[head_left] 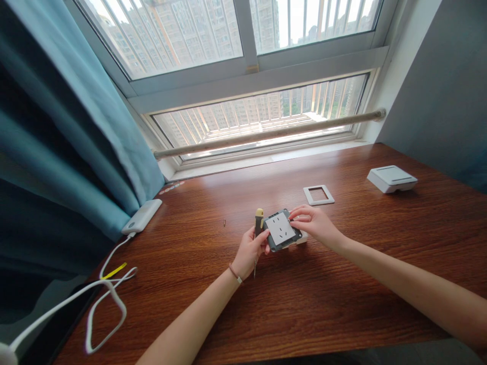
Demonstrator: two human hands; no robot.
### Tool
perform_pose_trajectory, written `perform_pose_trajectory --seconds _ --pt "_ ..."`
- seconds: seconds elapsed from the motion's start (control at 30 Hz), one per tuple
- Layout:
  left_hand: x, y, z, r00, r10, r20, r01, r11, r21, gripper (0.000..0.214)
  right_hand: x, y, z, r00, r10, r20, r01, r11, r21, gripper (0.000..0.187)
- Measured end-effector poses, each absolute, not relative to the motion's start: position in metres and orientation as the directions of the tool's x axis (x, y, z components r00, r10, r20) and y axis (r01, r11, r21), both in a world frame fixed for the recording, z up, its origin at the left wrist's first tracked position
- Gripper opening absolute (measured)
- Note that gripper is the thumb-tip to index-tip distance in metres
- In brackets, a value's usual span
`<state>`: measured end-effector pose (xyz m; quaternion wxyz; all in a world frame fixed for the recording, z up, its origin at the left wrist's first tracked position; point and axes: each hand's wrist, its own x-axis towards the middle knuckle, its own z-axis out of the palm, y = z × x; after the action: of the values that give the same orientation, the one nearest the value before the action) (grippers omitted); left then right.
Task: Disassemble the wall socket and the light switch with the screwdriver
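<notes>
Presently, the wall socket (280, 229) lies between left hand (249, 251), which clasps its near edge and the screwdriver (259, 223), and right hand (314, 223), at the opposite edge — whether pinching, I cannot tell.

Looks out through 1 head-worn camera; faces forward and down over the table (152, 279) toward the window (182, 40); sits above and behind the left hand (249, 251) and right hand (318, 225), fairly near; reaches widely from curtain (76, 101) at left to wall (437, 101) at right; leans slightly, tipping the table's far edge up rightward.
</notes>
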<state>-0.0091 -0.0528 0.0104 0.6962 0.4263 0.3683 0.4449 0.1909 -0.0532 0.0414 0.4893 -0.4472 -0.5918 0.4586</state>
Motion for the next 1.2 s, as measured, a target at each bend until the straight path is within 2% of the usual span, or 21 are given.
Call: perform_pose_trajectory --seconds 0.2,0.33,0.43,0.67,0.77,0.97,1.2 --pt "-0.01 -0.051 0.01 0.345 0.929 -0.137 -0.277 0.24 0.931 0.027 0.191 -0.053 0.034 -0.199 0.945 0.26 0.26 0.307 -0.915 0.003" --pt "-0.011 -0.05 0.012 0.353 0.927 -0.131 -0.246 0.227 0.942 0.027 0.189 -0.053 0.03 -0.203 0.914 0.351 0.315 0.401 -0.86 0.004" --pt "-0.01 -0.051 0.011 0.361 0.926 -0.115 -0.204 0.198 0.959 0.026 0.186 -0.054 0.03 -0.103 0.934 0.341 0.249 0.356 -0.901 0.002" --pt "-0.004 -0.049 0.016 0.327 0.94 -0.098 -0.144 0.152 0.978 0.029 0.187 -0.054 0.032 0.009 0.987 0.162 -0.062 0.162 -0.985 0.02" --pt "0.0 -0.045 0.018 0.304 0.948 -0.093 -0.119 0.134 0.984 0.031 0.189 -0.049 0.028 0.044 0.988 0.145 -0.09 0.149 -0.985 0.024" --pt "0.005 -0.038 0.014 0.302 0.946 -0.115 -0.022 0.128 0.992 0.034 0.189 -0.045 0.019 0.111 0.978 0.174 0.054 0.169 -0.984 0.02" --pt "0.006 -0.033 0.003 0.315 0.936 -0.16 0.035 0.157 0.987 0.038 0.189 -0.046 0.009 0.106 0.965 0.24 0.256 0.207 -0.944 0.011"
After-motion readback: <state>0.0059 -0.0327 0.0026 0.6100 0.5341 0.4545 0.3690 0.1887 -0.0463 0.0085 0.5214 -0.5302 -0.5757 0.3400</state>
